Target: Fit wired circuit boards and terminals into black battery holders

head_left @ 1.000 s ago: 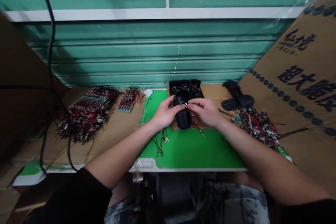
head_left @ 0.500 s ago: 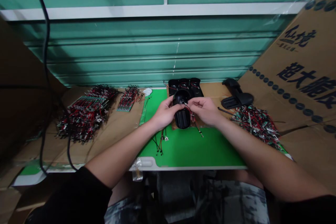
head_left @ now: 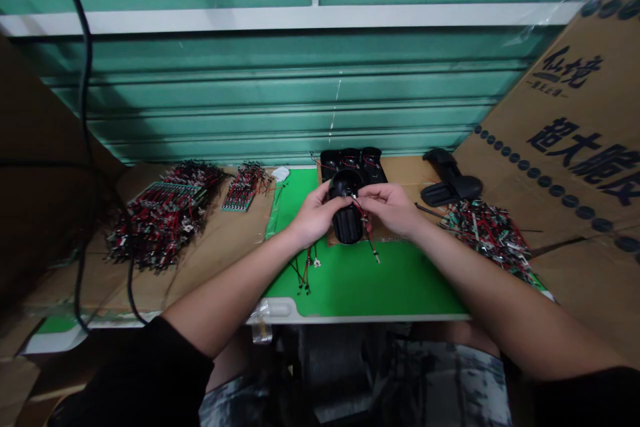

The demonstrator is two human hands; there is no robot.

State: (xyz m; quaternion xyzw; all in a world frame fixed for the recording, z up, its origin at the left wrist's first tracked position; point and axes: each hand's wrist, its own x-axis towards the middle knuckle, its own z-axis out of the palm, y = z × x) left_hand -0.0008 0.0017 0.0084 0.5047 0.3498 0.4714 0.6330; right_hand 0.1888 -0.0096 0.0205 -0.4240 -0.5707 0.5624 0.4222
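Observation:
A glossy black plastic housing (head_left: 348,225), rounded at the top and ribbed lower down, is gripped by my left hand (head_left: 317,215), whose thumb lies across its front. At its right side my right hand (head_left: 387,207) pinches a thin red and black wire lead (head_left: 369,230) against the housing. The lead's free end dangles over the green board (head_left: 400,287). What sits between the fingertips is partly hidden. Several black housings (head_left: 351,159) with wires in them stand just behind. A few loose wire leads (head_left: 306,270) lie in front of my left hand.
On cardboard at left lie a large heap of wired circuit boards (head_left: 163,220) and a smaller bundle (head_left: 245,188). Another wired heap (head_left: 487,233) is at right, beside black plastic parts (head_left: 450,183). A cardboard box wall (head_left: 565,167) bounds the right; a black cable (head_left: 86,80) hangs at left.
The dangling end of the wire lead has swung slightly left and up. Both hands stay at the black housing, with the right fingers shifted only a little.

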